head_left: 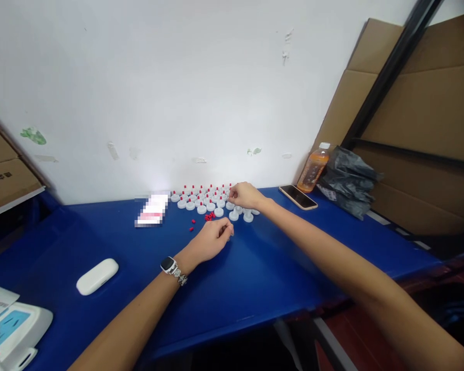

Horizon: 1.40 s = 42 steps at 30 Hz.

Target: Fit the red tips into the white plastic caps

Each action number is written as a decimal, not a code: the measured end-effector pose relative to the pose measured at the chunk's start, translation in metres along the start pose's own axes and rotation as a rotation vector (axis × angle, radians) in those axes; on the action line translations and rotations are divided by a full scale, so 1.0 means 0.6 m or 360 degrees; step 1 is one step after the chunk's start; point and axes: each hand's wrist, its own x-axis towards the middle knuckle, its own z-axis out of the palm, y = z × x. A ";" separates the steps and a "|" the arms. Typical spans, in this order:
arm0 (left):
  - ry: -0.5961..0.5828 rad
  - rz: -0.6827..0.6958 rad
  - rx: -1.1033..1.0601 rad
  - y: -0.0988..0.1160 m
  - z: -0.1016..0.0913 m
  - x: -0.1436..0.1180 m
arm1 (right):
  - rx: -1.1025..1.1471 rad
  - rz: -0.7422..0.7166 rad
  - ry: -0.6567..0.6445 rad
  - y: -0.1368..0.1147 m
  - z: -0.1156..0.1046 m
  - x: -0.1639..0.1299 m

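Note:
Rows of round white caps with red tips (191, 205) stand at the back of the blue table against the wall. My right hand (246, 196) reaches over their right end, thumb and fingers pinched together; whatever is between them is too small to make out. Just below it are several white caps without red tips (248, 217). My left hand (215, 239) hovers nearer to me with its fingers curled in, and their contents are hidden. Beside it lies a small heap of loose red tips (209, 217), with a couple more to the left.
A phone (298, 197), a bottle of orange drink (313, 167) and a black plastic bag (348, 180) are at the right. On the left lie a white case (97, 276), a blurred-out card (153, 210) and a power strip (19, 330). Cardboard (421, 103) stands at the right.

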 end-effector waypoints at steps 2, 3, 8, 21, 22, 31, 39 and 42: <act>-0.0011 -0.0017 -0.0062 -0.001 0.000 0.001 | -0.0045 -0.0019 -0.0026 0.000 0.000 0.002; -0.0011 -0.0029 -0.0106 -0.002 -0.001 0.002 | -0.0051 -0.0029 -0.0032 0.001 0.000 0.003; 0.0265 -0.0049 -0.0122 -0.006 -0.018 0.005 | 0.0098 -0.0058 0.0091 -0.009 -0.015 -0.013; 0.0208 -0.0035 0.0090 -0.010 -0.085 -0.016 | 0.1006 -0.0150 0.0228 -0.114 -0.035 -0.082; 0.0227 -0.0068 0.0094 -0.015 -0.093 -0.023 | 0.0994 -0.0167 0.0241 -0.115 -0.029 -0.080; 0.0221 -0.0420 0.0296 -0.082 -0.149 -0.090 | 0.0282 -0.0694 0.0004 -0.156 0.043 -0.067; 0.0129 -0.0502 0.0201 -0.091 -0.147 -0.094 | 0.0195 -0.0755 -0.0124 -0.180 0.075 -0.033; 0.0130 -0.0484 0.0168 -0.093 -0.145 -0.094 | 0.0316 -0.0745 -0.0124 -0.173 0.083 -0.036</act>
